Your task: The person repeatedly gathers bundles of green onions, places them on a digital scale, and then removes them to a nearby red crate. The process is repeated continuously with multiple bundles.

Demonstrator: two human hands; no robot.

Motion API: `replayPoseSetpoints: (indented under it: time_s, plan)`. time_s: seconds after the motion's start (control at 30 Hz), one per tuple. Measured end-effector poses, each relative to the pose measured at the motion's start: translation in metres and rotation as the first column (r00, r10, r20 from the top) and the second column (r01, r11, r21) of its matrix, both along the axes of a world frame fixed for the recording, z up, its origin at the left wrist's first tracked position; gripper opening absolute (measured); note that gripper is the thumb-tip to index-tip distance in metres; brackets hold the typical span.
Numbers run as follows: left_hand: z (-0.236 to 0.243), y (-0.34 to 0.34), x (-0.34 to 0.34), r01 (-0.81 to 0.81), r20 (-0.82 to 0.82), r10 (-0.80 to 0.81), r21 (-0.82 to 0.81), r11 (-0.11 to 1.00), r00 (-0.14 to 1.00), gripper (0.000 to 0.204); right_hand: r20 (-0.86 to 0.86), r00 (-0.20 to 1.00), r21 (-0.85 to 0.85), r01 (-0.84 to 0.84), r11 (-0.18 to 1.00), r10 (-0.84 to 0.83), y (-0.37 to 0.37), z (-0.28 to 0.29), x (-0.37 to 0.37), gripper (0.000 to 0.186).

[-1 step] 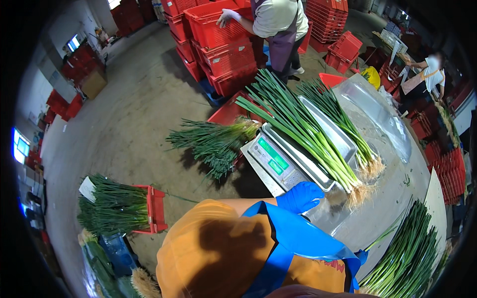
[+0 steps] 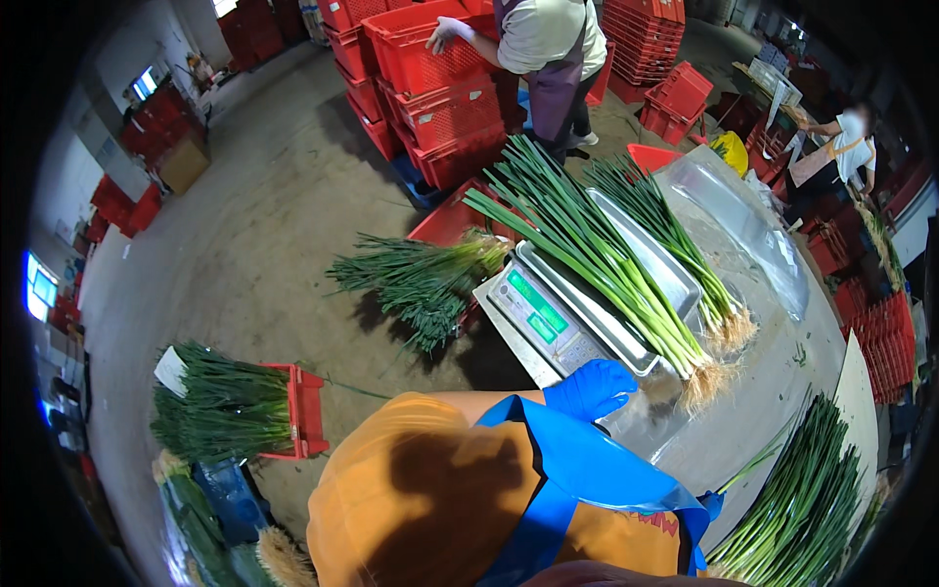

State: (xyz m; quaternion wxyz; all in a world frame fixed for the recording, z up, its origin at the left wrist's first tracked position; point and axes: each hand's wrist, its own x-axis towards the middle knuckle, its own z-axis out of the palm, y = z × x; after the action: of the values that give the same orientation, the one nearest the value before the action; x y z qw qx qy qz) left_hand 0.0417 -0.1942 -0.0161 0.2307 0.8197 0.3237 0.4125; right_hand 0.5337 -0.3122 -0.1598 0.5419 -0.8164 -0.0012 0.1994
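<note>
My left hand (image 2: 592,389), in a blue glove, rests with curled fingers at the near edge of the grey table (image 2: 773,342), just below a digital scale (image 2: 543,318) with green displays. Nothing sticks out of it. A bunch of green onions (image 2: 606,264) lies across the scale's metal tray (image 2: 587,308), roots toward me. Beyond it a second bunch (image 2: 675,240) lies on another tray (image 2: 675,279). My right hand (image 2: 713,505), also blue-gloved, is mostly behind my apron (image 2: 597,455); its fingers are hidden. A loose green onion stalk (image 2: 753,464) reaches from it toward a green onion pile (image 2: 797,499).
Red crates (image 2: 440,108) stand stacked ahead, where a co-worker in a purple apron (image 2: 558,98) touches one. More green onions (image 2: 421,279) lie over a crate left of the scale. Another crate (image 2: 308,411) holds a bundle at left. A second person (image 2: 846,147) works far right.
</note>
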Motion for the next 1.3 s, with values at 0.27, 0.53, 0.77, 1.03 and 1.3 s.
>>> replayPoseSetpoints:
  time_s: [0.27,0.53,0.77,1.03,1.3]
  plan:
    - [-0.015,-0.018,0.007,0.076,0.016,-0.074,-0.090,0.993,0.997,0.029,0.241,0.915,-0.048,-0.322,0.945,0.324,-0.015,-0.057,0.059,0.046]
    - [-0.003,-0.030,0.010,0.087,-0.007,-0.088,-0.074,0.993,0.996,0.028,0.232,0.801,-0.259,-0.497,0.828,0.552,-0.012,-0.043,0.055,0.062]
    - [-0.018,-0.029,0.013,0.142,-0.076,-0.142,-0.003,0.990,0.987,0.034,0.164,0.835,-0.150,-0.505,0.850,0.525,-0.014,-0.053,0.062,0.062]
    - [-0.012,-0.032,0.013,0.186,-0.031,-0.187,-0.043,0.982,0.982,0.037,0.246,0.781,-0.382,-0.466,0.798,0.574,-0.018,-0.055,0.065,0.062]
    - [0.001,-0.032,0.013,0.175,-0.024,-0.178,-0.107,0.979,0.984,0.028,0.257,0.798,-0.432,-0.410,0.804,0.545,-0.015,-0.009,0.024,0.062]
